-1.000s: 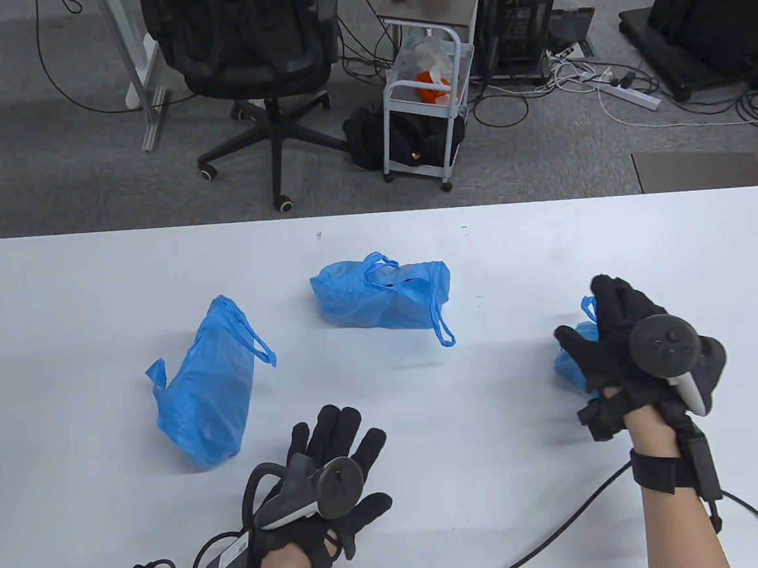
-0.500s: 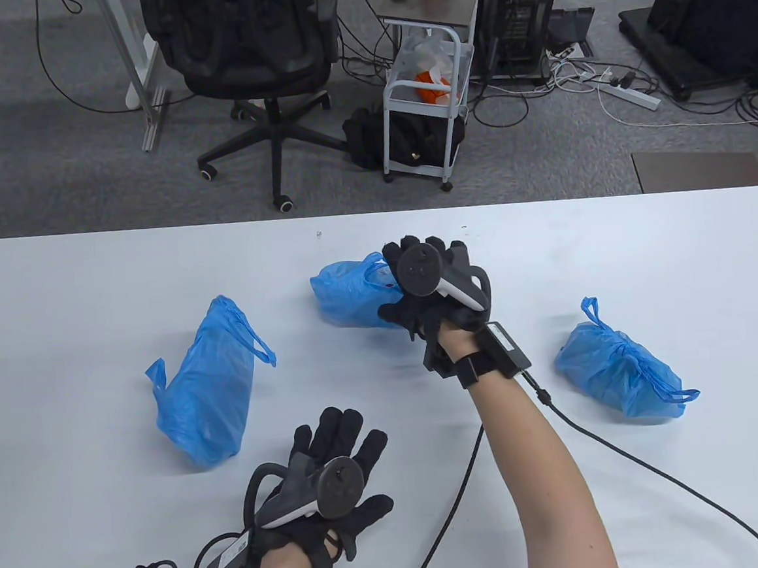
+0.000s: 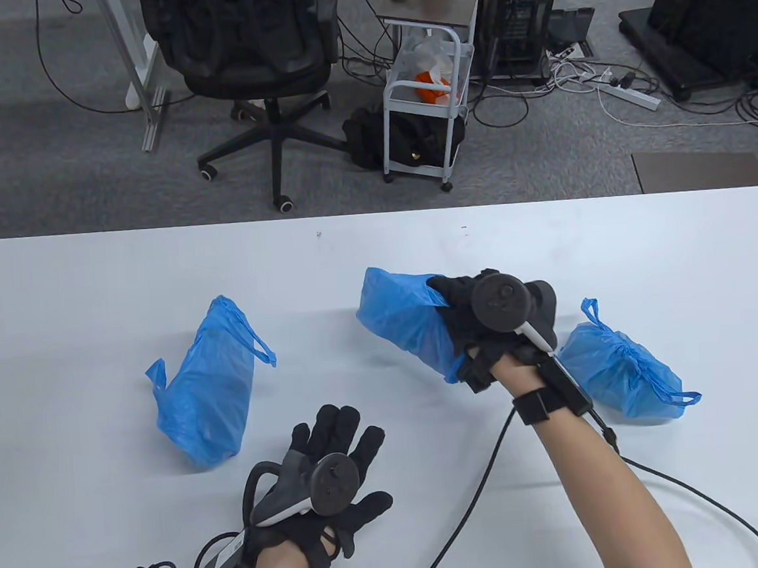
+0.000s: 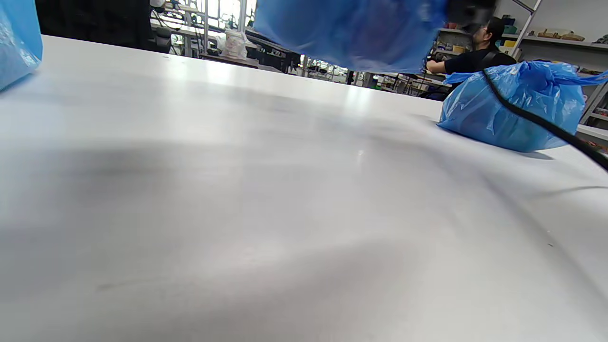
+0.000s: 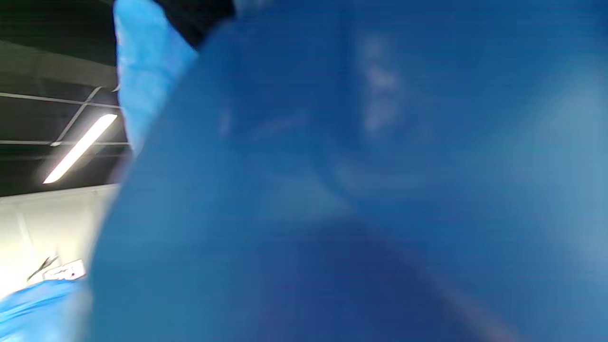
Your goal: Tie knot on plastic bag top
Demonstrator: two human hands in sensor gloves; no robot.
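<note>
Three blue plastic bags are in the table view. My right hand (image 3: 463,307) grips the middle bag (image 3: 405,324) and holds it lifted above the white table (image 3: 376,251); this bag fills the right wrist view (image 5: 356,190) and shows at the top of the left wrist view (image 4: 351,33). A knotted bag (image 3: 622,370) lies to the right, also in the left wrist view (image 4: 513,107). An untied bag (image 3: 206,383) with loose handles lies on the left. My left hand (image 3: 334,461) rests flat on the table, fingers spread, holding nothing.
Glove cables (image 3: 475,506) trail across the near table. Beyond the far table edge stand an office chair (image 3: 257,64), a small white cart (image 3: 426,96) and computer gear on the floor.
My right hand left the knotted bag on the right, reached to the middle bag, gripped it and lifted it toward me and to the right. The left hand stayed put.
</note>
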